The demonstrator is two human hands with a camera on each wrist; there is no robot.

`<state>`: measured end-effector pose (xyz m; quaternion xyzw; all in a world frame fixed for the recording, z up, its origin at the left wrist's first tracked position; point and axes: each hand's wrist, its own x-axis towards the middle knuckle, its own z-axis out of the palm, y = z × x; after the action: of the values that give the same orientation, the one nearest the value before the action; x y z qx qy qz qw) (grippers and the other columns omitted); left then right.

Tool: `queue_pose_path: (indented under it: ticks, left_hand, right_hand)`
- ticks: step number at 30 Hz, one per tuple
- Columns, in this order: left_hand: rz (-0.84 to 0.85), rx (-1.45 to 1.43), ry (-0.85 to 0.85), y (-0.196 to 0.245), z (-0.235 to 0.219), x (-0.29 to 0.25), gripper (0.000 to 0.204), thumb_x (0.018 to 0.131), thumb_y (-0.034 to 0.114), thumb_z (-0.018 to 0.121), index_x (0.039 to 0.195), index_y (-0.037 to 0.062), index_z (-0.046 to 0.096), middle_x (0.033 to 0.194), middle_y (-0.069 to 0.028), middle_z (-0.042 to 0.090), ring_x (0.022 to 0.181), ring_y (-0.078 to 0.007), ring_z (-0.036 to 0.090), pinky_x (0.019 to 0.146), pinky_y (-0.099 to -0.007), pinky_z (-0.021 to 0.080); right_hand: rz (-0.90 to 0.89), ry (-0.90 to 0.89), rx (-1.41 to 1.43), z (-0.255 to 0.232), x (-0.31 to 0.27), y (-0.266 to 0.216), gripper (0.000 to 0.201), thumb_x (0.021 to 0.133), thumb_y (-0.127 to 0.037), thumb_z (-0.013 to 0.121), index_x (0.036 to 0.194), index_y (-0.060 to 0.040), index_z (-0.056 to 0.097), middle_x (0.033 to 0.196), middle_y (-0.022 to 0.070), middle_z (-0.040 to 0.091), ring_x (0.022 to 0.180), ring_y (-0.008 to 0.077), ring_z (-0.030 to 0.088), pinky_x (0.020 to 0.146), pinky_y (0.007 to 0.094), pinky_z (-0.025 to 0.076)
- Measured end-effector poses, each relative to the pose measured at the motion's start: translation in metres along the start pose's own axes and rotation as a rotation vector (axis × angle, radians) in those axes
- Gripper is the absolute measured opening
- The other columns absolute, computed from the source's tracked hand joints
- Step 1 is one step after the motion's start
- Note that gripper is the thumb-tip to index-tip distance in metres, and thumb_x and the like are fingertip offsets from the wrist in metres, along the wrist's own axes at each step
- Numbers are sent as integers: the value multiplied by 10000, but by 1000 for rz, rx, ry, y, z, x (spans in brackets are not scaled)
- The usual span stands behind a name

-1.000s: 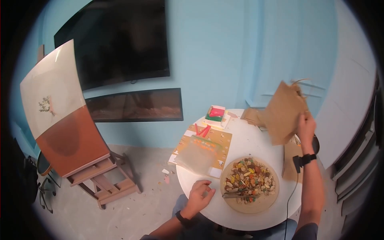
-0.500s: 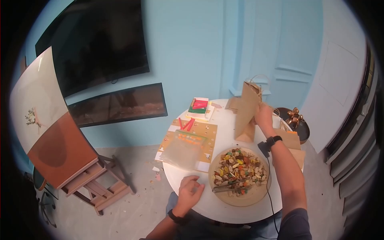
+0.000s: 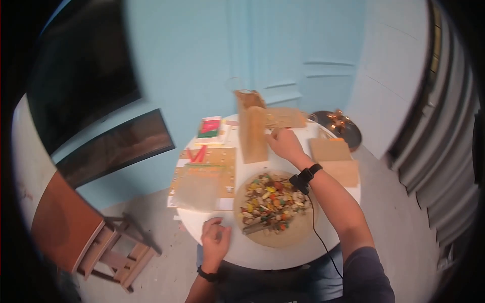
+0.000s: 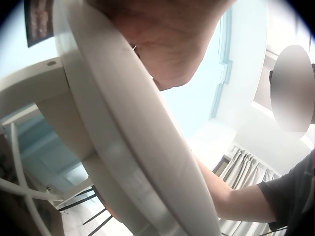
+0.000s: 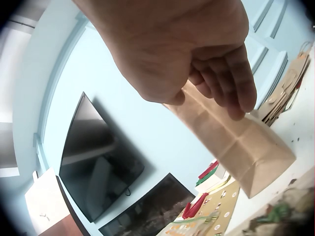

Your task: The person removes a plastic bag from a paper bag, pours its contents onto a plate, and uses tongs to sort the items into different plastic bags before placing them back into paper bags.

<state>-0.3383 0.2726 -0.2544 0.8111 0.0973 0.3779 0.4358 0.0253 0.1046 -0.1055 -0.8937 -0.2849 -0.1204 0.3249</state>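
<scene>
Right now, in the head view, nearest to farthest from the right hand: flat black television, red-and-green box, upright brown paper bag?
1. Brown paper bag: left of the right hand
2. Red-and-green box: farther left
3. Television: on the wall

Table (image 3: 247, 255) in all 3 views: head's from above, wrists' close-up

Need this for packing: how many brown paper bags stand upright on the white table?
1: the paper bag, beyond the round tray and beside the right hand. A smaller one could be hidden behind it.
</scene>
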Motion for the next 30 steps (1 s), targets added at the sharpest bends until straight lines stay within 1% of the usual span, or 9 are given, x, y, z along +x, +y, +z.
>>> queue_pose_path:
  ticks: [4, 6, 8, 12, 15, 18, 21, 24, 30]
  left_hand:
    - [3, -11, -19, 0, 1, 1, 142, 920, 30, 841, 894, -5, 706, 1242, -235, 750, 1162, -410, 712, 1024, -465, 563]
    - [26, 19, -19, -2, -1, 1, 144, 919, 30, 841, 938, -8, 704, 1253, -246, 742, 1163, -425, 708, 1027, -473, 562]
    - [61, 69, -35, 10, -5, 7, 185, 912, 40, 847, 1009, -8, 697, 1287, -255, 730, 1191, -441, 693, 1046, -486, 554]
    - [210, 285, 2, 23, -24, 41, 314, 880, 61, 872, 1107, -6, 666, 1319, -264, 706, 1228, -464, 661, 1071, -526, 533]
    - [251, 478, 1, 12, -34, 76, 382, 849, 90, 889, 1157, 3, 681, 1341, -249, 695, 1258, -470, 635, 1090, -559, 509]
    - [150, 786, -248, -13, -39, 95, 286, 872, 129, 848, 1110, 3, 750, 1205, -255, 748, 1156, -472, 700, 987, -537, 570]
    - [63, 813, -387, -60, -36, 103, 203, 899, 165, 803, 981, -21, 799, 1013, -260, 780, 1015, -467, 750, 903, -528, 598]
    - [108, 705, -245, -60, -38, 101, 218, 926, 159, 717, 834, -28, 783, 837, -267, 757, 816, -475, 754, 771, -555, 599]
    - [-36, 517, -251, -55, -57, 122, 203, 935, 155, 699, 862, -20, 774, 846, -267, 747, 814, -448, 769, 772, -492, 608]
  right_hand:
    - [-17, 30, -66, -51, -45, 62, 350, 1025, -300, 707, 1032, 36, 805, 1047, 297, 804, 1026, 480, 775, 927, 546, 605]
    - [67, -72, -94, -79, -62, 98, 324, 1013, -280, 723, 1079, 28, 801, 1081, 277, 810, 1051, 432, 788, 947, 511, 609]
    - [99, -18, -39, -104, -93, 110, 329, 1012, -294, 740, 1087, 21, 798, 1007, 245, 810, 996, 370, 802, 913, 476, 617]
    - [16, 131, 90, -131, -152, 113, 229, 1026, -187, 747, 1073, 37, 765, 978, 174, 802, 878, 292, 763, 792, 414, 601]
    - [158, 55, 136, -153, -188, 77, 170, 1023, -113, 745, 1093, 42, 744, 1005, 159, 784, 855, 274, 730, 779, 393, 596]
    - [134, 75, 211, -159, -213, 56, 160, 1028, -94, 744, 1108, 45, 730, 1038, 148, 769, 879, 268, 715, 806, 374, 599]
    - [-19, 109, 221, -164, -231, 51, 162, 1031, -87, 748, 1107, 54, 729, 1103, 150, 780, 931, 276, 726, 849, 374, 601]
    - [-30, 97, 275, -173, -246, 36, 151, 1028, -74, 754, 1104, 55, 733, 1122, 154, 787, 979, 283, 740, 884, 382, 596]
    - [-148, 17, 297, -180, -255, 18, 130, 1029, -51, 752, 1110, 51, 758, 1150, 161, 792, 1029, 291, 764, 870, 377, 604]
